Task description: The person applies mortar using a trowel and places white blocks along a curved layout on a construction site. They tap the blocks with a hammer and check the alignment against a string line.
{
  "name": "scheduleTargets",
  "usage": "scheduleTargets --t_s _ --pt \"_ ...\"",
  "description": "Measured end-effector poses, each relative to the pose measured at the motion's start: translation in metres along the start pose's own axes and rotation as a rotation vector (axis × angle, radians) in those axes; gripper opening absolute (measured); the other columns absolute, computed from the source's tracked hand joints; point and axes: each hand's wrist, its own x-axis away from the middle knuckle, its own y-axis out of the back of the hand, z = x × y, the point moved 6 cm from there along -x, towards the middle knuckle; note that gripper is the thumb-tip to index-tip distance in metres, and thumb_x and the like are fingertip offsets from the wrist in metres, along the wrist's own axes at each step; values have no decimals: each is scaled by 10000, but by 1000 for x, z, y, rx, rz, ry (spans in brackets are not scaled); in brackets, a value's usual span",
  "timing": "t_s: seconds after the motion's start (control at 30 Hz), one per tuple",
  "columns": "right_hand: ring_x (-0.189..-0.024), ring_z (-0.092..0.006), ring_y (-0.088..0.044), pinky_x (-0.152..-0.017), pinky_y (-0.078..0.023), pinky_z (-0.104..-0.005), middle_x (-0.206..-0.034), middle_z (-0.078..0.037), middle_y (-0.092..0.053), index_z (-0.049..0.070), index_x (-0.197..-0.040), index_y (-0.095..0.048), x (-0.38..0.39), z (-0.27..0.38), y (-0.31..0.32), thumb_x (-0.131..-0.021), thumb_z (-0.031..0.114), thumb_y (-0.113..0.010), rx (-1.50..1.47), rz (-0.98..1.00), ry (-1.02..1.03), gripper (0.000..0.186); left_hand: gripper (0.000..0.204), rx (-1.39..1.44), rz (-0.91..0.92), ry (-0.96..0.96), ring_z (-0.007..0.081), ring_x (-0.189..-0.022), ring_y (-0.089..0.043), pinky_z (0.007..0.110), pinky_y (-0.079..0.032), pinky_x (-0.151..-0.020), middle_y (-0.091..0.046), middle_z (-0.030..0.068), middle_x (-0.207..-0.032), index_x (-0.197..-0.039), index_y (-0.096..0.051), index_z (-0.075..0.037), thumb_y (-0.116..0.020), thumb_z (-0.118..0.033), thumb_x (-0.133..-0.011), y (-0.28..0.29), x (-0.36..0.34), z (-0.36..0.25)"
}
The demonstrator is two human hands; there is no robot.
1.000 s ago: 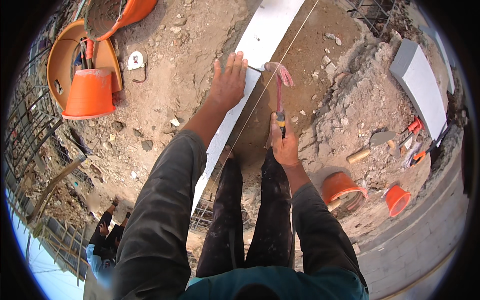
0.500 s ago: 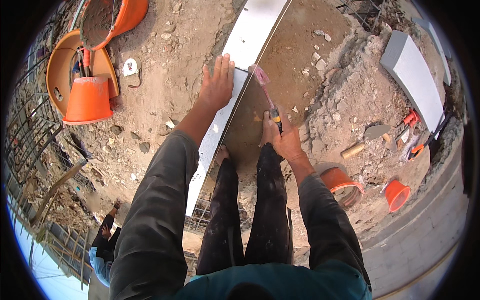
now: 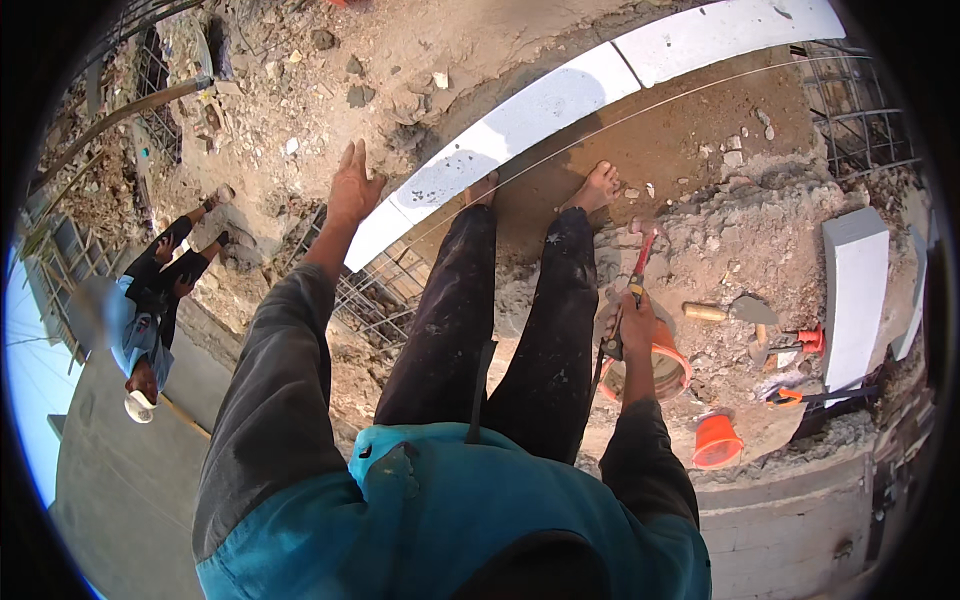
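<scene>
My left hand (image 3: 355, 190) is open, fingers stretched out, beside the near end of a row of white building blocks (image 3: 550, 105). It seems to hold nothing; whether it touches the end block is unclear. My right hand (image 3: 634, 325) is closed round the yellow-and-black handle of a mallet (image 3: 641, 262) with a red shaft. Its pale, translucent head points away from me and blends into the rubble behind. A taut string (image 3: 700, 97) runs along the right side of the row. Just below my right hand stands an orange bucket (image 3: 672, 372), partly hidden by my forearm.
On the right lie a trowel (image 3: 752, 309), a wooden-handled tool (image 3: 705, 311), a handsaw (image 3: 835, 395) and a loose block (image 3: 857, 290), near a smaller orange bucket (image 3: 717, 443). Rebar cages (image 3: 865, 125) flank the trench. Another person (image 3: 150, 300) is at the left.
My left hand has left the block joint and moved toward the row's near end. My right hand has drawn the mallet back, away from the blocks. The view has turned.
</scene>
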Motion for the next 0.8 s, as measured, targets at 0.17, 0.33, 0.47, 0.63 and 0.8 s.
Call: scheduleTargets --t_s 0.17,0.33,0.47,0.63,0.8 --pt "-459 -127 -537 -396 -464 -286 -668 -32 -541 62 -1041 -512 45 13 24 -992 234 -531 271 8 20 179 770 103 -280 345 409 -1393 -350 410 -308 -1157 -375 304 -1476 -1451 -301 107 -654 -283 -888 -2 183 135" --pt "-460 -132 -536 -403 -465 -291 -668 -38 -544 47 -1002 -525 65 -1 27 -990 232 -535 348 -41 73 186 765 204 -269 500 412 -1380 -365 425 -323 -1141 -381 299 -1474 -1454 -315 90 -665 -281 -884 -73 304 157" --pt "-450 -145 -529 -396 -452 -292 -660 -47 -556 57 -927 -531 92 -41 -12 -977 232 -550 159 -30 111 183 740 370 -50 377 412 -1372 -376 440 -331 -1134 -384 272 -1486 -1463 -343 38 -650 -297 -879 -116 350 154" --pt "-455 -156 -527 -403 -449 -290 -654 -62 -557 54 -909 -532 168 -67 -84 -979 229 -542 85 -31 141 190 654 582 261 263 405 -1327 -444 422 -347 -1126 -465 269 -1429 -1409 -460 5 -630 -328 -871 -118 388 189" --pt "-508 -161 -570 -412 -483 -298 -726 -68 -589 46 -1008 -527 227 -96 -114 -961 233 -581 114 75 119 201 625 564 138 320 416 -1182 -571 444 -451 -1016 -592 289 -1259 -1350 -518 25 -612 -355 -863 -117 434 263"
